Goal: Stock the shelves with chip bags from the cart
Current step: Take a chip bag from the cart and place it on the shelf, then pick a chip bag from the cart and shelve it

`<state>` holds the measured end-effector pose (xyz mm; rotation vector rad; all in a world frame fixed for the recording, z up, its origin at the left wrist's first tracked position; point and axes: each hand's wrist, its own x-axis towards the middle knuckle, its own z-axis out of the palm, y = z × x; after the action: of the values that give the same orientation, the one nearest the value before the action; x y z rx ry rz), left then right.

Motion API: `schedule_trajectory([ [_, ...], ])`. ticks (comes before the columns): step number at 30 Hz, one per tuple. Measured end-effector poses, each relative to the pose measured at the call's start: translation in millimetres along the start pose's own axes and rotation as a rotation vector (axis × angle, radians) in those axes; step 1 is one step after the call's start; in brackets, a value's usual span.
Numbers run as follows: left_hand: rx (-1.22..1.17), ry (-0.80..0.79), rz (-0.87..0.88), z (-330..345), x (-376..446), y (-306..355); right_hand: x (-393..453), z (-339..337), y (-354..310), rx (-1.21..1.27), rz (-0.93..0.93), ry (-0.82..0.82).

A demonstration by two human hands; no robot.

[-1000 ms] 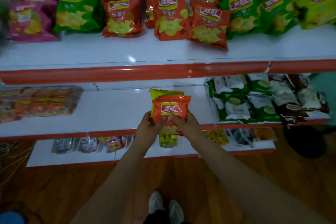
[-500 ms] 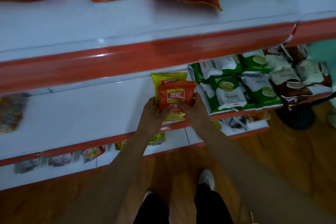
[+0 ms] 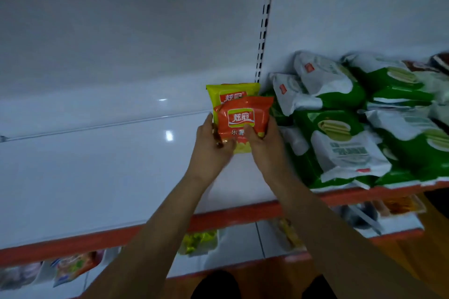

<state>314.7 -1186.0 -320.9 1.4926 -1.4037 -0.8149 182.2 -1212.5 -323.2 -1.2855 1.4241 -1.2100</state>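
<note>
Both hands are reaching in over the red front edge of the white middle shelf (image 3: 92, 177), holding two chip bags together above its right-hand part. The left hand (image 3: 211, 147) is curling around the left side of the pair, fingers wrapped behind and thumb lying across the lower front, so it is gripping the bags rather than lying flat. The right hand (image 3: 264, 144) is closing on the right side, its thumb pressing onto the face of the orange chip bag (image 3: 243, 118) just below the white logo panel, with the fingers tucked behind. The orange chip bag is sitting in front, tilted slightly, overlapping the yellow chip bag (image 3: 230, 92), whose top is showing above and behind it and whose lower edge is peeking out between the two hands. Whether the bags are touching the shelf surface cannot be told. Just beside them on the right, past the slotted upright (image 3: 263, 22) on the back panel, a heap of green and white packets (image 3: 340, 128) is filling the right end of the same shelf up to its front edge. Under the red edge, a lower shelf (image 3: 243, 245) is carrying blurred small packets. The left stretch of the middle shelf is showing only bare white surface with light reflections
</note>
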Motion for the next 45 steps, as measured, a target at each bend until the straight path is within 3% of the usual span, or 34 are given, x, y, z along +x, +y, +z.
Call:
schedule_trajectory([
  [5,0.037,-0.04,0.118,15,24,-15,39,11,10,-0.039,-0.056,-0.036],
  [12,0.099,-0.056,0.006,12,38,-12,46,18,0,-0.179,-0.084,0.085],
  [17,0.228,-0.078,-0.136,-4,23,-7,20,6,-32,-0.308,-0.029,0.072],
  [24,0.143,-0.116,-0.316,-52,-40,112,-44,-15,-126,-0.41,0.075,0.051],
  [30,0.006,-0.179,-0.323,-102,-89,233,-112,-60,-238,-0.308,0.225,0.003],
  [35,-0.126,-0.161,-0.308,-141,-114,295,-159,-77,-302,-0.212,0.225,0.042],
  [40,-0.2,-0.102,-0.354,-176,-141,304,-185,-61,-333,-0.204,0.154,-0.062],
  [45,-0.197,0.132,-0.419,-230,-183,287,-204,-2,-341,-0.174,0.13,-0.357],
])
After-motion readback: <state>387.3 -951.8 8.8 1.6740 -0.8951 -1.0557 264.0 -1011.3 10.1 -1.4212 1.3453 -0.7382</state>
